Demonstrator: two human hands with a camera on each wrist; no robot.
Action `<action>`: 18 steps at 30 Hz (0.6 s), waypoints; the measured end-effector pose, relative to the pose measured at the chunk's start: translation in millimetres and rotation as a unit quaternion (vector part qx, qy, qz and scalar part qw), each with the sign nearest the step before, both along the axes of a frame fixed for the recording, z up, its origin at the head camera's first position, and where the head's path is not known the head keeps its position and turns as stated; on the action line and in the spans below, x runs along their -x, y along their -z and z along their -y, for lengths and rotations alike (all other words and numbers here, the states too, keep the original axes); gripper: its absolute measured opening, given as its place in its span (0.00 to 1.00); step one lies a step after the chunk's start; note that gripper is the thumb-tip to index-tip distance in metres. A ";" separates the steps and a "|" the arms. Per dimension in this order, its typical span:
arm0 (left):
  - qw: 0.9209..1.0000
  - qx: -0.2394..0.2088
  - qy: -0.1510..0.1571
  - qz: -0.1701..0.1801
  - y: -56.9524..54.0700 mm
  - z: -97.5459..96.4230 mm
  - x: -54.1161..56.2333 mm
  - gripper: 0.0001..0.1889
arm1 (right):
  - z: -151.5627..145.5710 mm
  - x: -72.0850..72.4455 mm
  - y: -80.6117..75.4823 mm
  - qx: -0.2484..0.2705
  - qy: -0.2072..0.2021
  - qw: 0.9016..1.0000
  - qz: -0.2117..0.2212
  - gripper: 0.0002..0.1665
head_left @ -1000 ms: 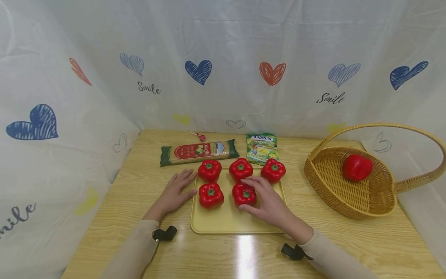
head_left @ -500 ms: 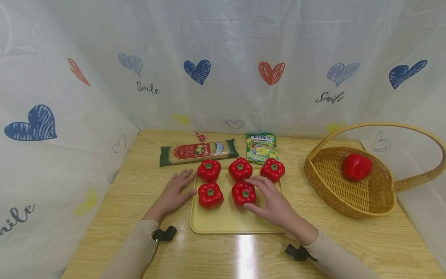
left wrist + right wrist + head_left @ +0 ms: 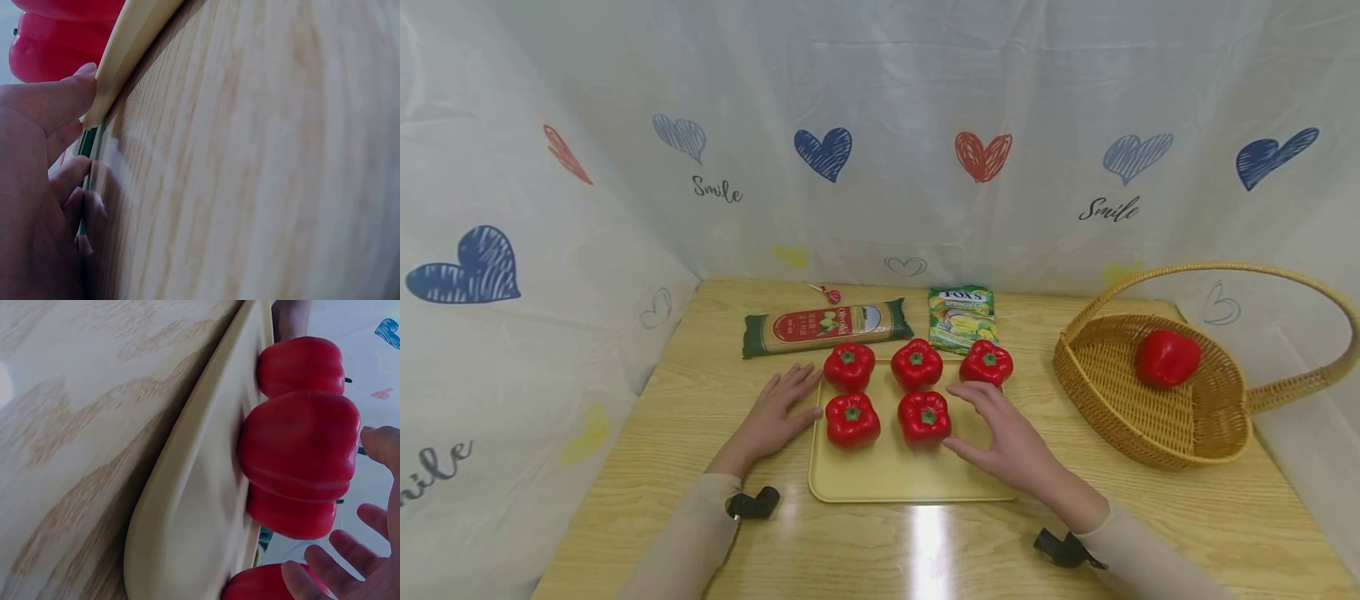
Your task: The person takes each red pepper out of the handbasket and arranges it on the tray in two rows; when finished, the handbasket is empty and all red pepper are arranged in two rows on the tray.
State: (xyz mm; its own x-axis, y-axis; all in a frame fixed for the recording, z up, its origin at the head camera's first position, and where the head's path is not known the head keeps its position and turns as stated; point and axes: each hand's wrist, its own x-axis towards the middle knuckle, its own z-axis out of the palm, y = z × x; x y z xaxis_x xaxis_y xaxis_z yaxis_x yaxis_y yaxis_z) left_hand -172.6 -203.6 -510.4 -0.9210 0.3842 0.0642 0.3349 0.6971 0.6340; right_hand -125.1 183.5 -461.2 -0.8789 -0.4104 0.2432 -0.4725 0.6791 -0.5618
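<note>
Several red bell peppers stand stem-up on a yellow tray (image 3: 880, 479), two in a front row and the others behind. My right hand (image 3: 1003, 437) hovers over the tray's right side, fingers spread and holding nothing, just right of the front-right bell pepper (image 3: 924, 419). In the right wrist view a gap shows between the fingers (image 3: 334, 569) and that bell pepper (image 3: 300, 447). At the tray's left edge my left hand (image 3: 777, 412) lies on the table, its thumb touching the tray rim (image 3: 125, 56) beside the front-left bell pepper (image 3: 852, 420).
A wicker basket (image 3: 1112, 417) with a tall handle stands at the right, one red bell pepper (image 3: 1167, 359) lying inside. Behind the tray are a pasta packet (image 3: 820, 327), a green candy bag (image 3: 962, 321) and a lollipop (image 3: 829, 292). A printed curtain closes off the back.
My right hand has let go of the front-right bell pepper and drawn back to the right. The pepper stays on the tray. My left hand has kept its place.
</note>
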 end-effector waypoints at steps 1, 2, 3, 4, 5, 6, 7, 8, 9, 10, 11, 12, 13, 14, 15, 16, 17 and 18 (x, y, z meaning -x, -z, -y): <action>1.000 0.001 0.000 0.001 0.0 0.1 0.0 0.34 | -1.7 -0.2 -0.1 0.000 0.000 1.000 -0.001 0.42; 1.000 0.001 -0.001 0.000 0.2 0.3 0.1 0.34 | -3.3 -0.3 -0.2 0.001 0.001 1.000 -0.002 0.42; 1.000 0.002 -0.001 0.000 0.4 0.5 0.2 0.34 | -4.9 -0.5 -0.3 0.001 0.002 1.000 -0.004 0.42; 1.000 0.002 -0.001 0.000 0.5 0.6 0.3 0.35 | -6.5 -0.8 -0.6 0.003 0.003 1.000 -0.004 0.42; 1.000 0.003 -0.001 0.000 0.8 0.7 0.5 0.35 | -8.2 -0.9 -0.6 0.002 0.004 1.000 -0.006 0.42; 1.000 0.003 -0.001 -0.001 1.0 0.8 0.6 0.35 | -9.9 -1.0 -0.6 0.002 0.004 1.000 -0.007 0.41; 1.000 0.002 0.000 -0.002 1.2 0.9 0.8 0.35 | -11.4 -1.3 -1.1 0.001 0.005 1.000 -0.009 0.41; 1.000 0.002 0.000 -0.002 1.4 0.9 0.9 0.35 | -12.9 -1.6 -1.6 0.000 0.006 1.000 -0.010 0.41; 1.000 0.001 0.000 -0.002 1.6 1.0 0.9 0.35 | -14.3 -1.7 -2.1 0.000 0.005 1.000 -0.012 0.40; 1.000 0.001 0.001 -0.002 1.8 1.0 1.0 0.35 | -15.8 -1.8 -2.6 0.000 0.004 1.000 -0.014 0.40; 1.000 0.001 0.001 -0.002 1.9 1.0 1.0 0.35 | -17.3 -1.8 -3.0 -0.001 0.004 1.000 -0.016 0.40; 1.000 0.001 0.001 -0.002 2.1 1.1 1.0 0.35 | -18.7 -1.9 -3.6 -0.001 0.004 1.000 -0.018 0.39; 1.000 0.001 0.002 -0.002 2.3 1.1 1.0 0.35 | -20.1 -2.0 -4.2 -0.002 0.004 1.000 -0.020 0.39; 1.000 0.001 0.002 -0.003 2.4 1.2 1.0 0.35 | -21.7 -1.9 -4.5 -0.002 0.003 1.000 -0.022 0.39; 1.000 0.001 0.002 -0.003 2.5 1.2 1.0 0.35 | -23.2 -1.8 -4.9 0.000 0.003 1.000 -0.022 0.38; 1.000 0.001 0.002 -0.003 2.6 1.1 1.0 0.35 | -24.9 -1.7 -5.2 -0.001 0.004 1.000 -0.023 0.37; 1.000 0.000 0.003 -0.004 2.6 1.0 1.0 0.35 | -26.7 -1.7 -5.8 -0.001 0.006 1.000 -0.022 0.37; 1.000 -0.001 0.003 -0.004 2.7 0.9 0.9 0.35 | -28.6 -1.8 -6.7 0.000 0.007 1.000 -0.020 0.36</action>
State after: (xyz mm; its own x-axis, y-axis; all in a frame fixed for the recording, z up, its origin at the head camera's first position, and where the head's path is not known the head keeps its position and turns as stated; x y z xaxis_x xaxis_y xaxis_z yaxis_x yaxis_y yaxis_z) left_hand -173.5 -204.5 -513.1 -0.9185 0.3888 0.0724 0.3437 0.6944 0.6322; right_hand -123.3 212.1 -454.5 -0.8739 -0.3985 0.2785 -0.4855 0.6856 -0.5424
